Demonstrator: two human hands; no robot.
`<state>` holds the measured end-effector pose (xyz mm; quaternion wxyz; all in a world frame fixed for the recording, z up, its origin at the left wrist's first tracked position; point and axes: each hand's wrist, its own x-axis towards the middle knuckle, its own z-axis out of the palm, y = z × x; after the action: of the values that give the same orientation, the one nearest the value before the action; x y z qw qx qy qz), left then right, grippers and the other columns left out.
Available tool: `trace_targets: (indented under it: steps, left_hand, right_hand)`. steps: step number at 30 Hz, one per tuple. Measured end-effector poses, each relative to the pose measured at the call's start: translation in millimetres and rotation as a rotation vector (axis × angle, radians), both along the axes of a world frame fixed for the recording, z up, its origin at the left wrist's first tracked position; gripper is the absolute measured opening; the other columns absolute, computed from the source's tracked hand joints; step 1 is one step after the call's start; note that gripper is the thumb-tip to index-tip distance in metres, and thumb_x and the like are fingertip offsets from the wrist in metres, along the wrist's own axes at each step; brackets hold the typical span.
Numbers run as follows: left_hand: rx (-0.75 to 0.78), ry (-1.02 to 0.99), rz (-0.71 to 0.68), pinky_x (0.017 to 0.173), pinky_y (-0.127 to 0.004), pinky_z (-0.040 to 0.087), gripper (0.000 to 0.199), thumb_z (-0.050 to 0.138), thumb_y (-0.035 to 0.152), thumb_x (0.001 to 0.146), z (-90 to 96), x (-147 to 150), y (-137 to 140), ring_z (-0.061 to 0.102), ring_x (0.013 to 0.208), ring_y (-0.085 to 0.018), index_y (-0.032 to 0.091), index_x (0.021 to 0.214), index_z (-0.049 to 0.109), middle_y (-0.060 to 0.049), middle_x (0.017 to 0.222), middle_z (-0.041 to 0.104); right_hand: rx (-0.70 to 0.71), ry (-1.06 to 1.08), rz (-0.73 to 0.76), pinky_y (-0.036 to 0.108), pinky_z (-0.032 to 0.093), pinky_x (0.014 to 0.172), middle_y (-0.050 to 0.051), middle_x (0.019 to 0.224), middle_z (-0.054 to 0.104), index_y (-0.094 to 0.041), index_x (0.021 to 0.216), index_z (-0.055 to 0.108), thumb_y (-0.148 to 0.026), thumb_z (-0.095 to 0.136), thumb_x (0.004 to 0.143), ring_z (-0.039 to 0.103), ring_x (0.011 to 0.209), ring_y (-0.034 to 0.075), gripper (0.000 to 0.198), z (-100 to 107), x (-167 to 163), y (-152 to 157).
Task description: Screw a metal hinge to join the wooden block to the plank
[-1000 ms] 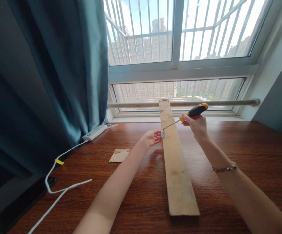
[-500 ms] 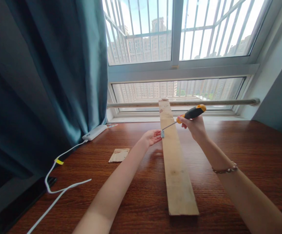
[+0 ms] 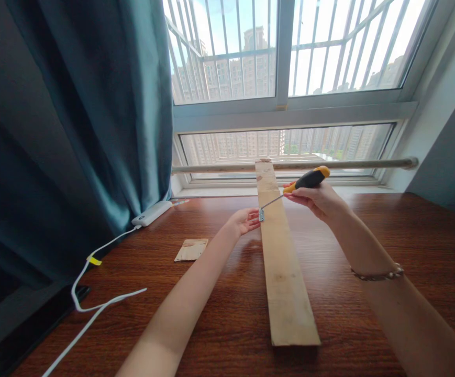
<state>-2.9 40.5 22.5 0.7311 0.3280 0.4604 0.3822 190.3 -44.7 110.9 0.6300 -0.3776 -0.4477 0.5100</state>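
daylight comes through the window (image 3: 283, 78), its right pane (image 3: 339, 57) glaring nearly white, while the curtain (image 3: 105, 115) left of the window falls into shadow. the worktop (image 3: 363, 243) below the window takes a soft sheen; wide-angle stretch tilts the wall (image 3: 451, 146) right of it.

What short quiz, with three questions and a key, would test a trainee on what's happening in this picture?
1. True or false: the person's right grip holds a screwdriver.
2. Multiple choice. Where along the long board is the small metal piece?
A) At its near end
B) At its left edge
C) At its right edge
3. Fill the gap: the person wears a bracelet on the ____ arm.

Key: 1. True. 2. B. 3. Right.
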Motion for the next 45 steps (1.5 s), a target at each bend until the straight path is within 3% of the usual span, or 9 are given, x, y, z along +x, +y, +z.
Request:
trace_targets:
  steps: [5, 10, 17, 27, 36, 45]
  left_hand:
    - [-0.001, -0.007, -0.013, 0.066, -0.026, 0.052, 0.010, 0.051, 0.011, 0.081, -2.2, -0.5, 1.3, 0.063, 0.060, -0.013, 0.014, 0.075, 0.059, -0.004, 0.068, 0.064]
    - [-0.015, -0.008, -0.004, 0.066, -0.026, 0.052, 0.008, 0.053, 0.012, 0.079, -0.3, 0.3, -0.6, 0.063, 0.061, -0.013, 0.014, 0.074, 0.059, -0.004, 0.070, 0.063]
    - [-0.021, 0.016, -0.002, 0.063, -0.026, 0.052, 0.008, 0.053, 0.011, 0.079, 3.9, 1.0, -3.6, 0.062, 0.058, -0.013, 0.014, 0.074, 0.059, -0.004, 0.068, 0.062]
    - [-0.021, 0.014, -0.003, 0.065, -0.025, 0.052, 0.008, 0.053, 0.012, 0.079, 3.8, 1.3, -3.2, 0.062, 0.060, -0.013, 0.014, 0.075, 0.059, -0.004, 0.066, 0.062]
    - [-0.010, 0.005, -0.002, 0.065, -0.026, 0.053, 0.008, 0.053, 0.010, 0.079, 2.1, 0.9, -1.4, 0.062, 0.061, -0.014, 0.014, 0.076, 0.059, -0.004, 0.067, 0.062]
    - [-0.005, 0.038, 0.021, 0.068, -0.025, 0.051, 0.008, 0.054, 0.012, 0.079, 7.0, 2.9, -7.3, 0.062, 0.060, -0.013, 0.015, 0.074, 0.060, -0.004, 0.068, 0.062]
  right_hand:
    - [-0.002, -0.041, -0.027, 0.024, 0.059, 0.065, 0.010, 0.080, 0.071, -0.010, 0.071, 0.063, -0.006, 0.075, 0.049, 0.069, 0.068, 0.019, 0.025, 1.1, -1.5, -3.2]
    - [0.023, -0.169, -0.217, 0.025, 0.059, 0.054, 0.008, 0.066, 0.070, -0.010, 0.066, 0.064, -0.017, 0.079, 0.052, 0.067, 0.056, 0.018, 0.022, -4.5, -6.4, 0.3]
    - [0.026, -0.184, -0.405, 0.023, 0.055, 0.042, 0.006, 0.057, 0.068, -0.010, 0.063, 0.065, -0.022, 0.074, 0.055, 0.064, 0.047, 0.016, 0.017, -4.7, -4.2, 2.5]
    - [-0.044, -0.294, -0.370, 0.023, 0.052, 0.038, 0.005, 0.052, 0.066, -0.011, 0.062, 0.065, -0.020, 0.073, 0.052, 0.061, 0.042, 0.016, 0.015, -8.5, -5.9, 7.3]
    - [0.016, -0.295, -0.339, 0.023, 0.054, 0.041, 0.006, 0.054, 0.067, -0.011, 0.061, 0.064, -0.024, 0.074, 0.055, 0.063, 0.046, 0.017, 0.017, -10.4, -6.7, 4.9]
    - [-0.011, -0.329, -0.327, 0.024, 0.055, 0.042, 0.009, 0.058, 0.068, -0.010, 0.062, 0.065, -0.021, 0.075, 0.054, 0.064, 0.047, 0.018, 0.017, -7.1, -6.9, 3.8]
